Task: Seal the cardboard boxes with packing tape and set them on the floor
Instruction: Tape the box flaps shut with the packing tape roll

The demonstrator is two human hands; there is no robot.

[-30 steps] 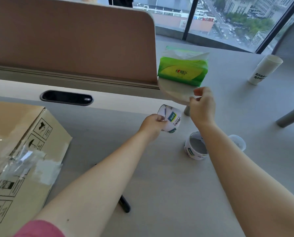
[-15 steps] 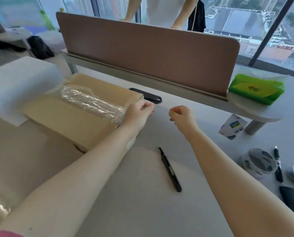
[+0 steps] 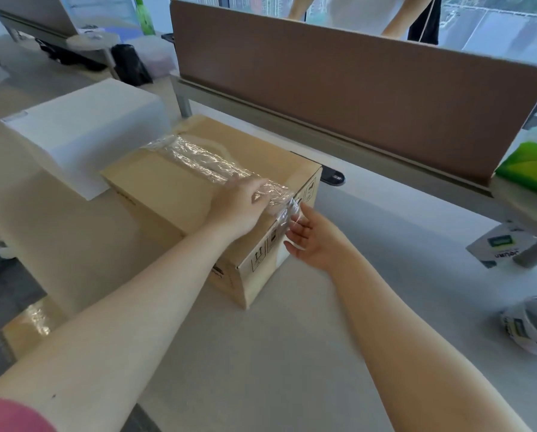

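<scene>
Two bare forearms reach forward over a pale counter (image 3: 261, 353), a pink sleeve (image 3: 8, 416) at the near left. The left hand (image 3: 239, 207) lies palm down on the top near end of a cardboard box (image 3: 173, 194), fingers straight and pressing on the crinkled clear packing tape (image 3: 204, 160) that runs along the box's top seam. Just right of it, the right hand (image 3: 314, 241) is turned palm up, released, its relaxed fingertips touching the tape's loose end where it folds over the box's end face. The box sits flat on the counter beneath both hands. Beyond the left hand a white box (image 3: 83, 129) stands against the carton's far left. Well right of the right hand are a tape roll (image 3: 529, 328) and a green tissue pack (image 3: 529, 169); a brown divider panel (image 3: 354, 95) runs beyond.
</scene>
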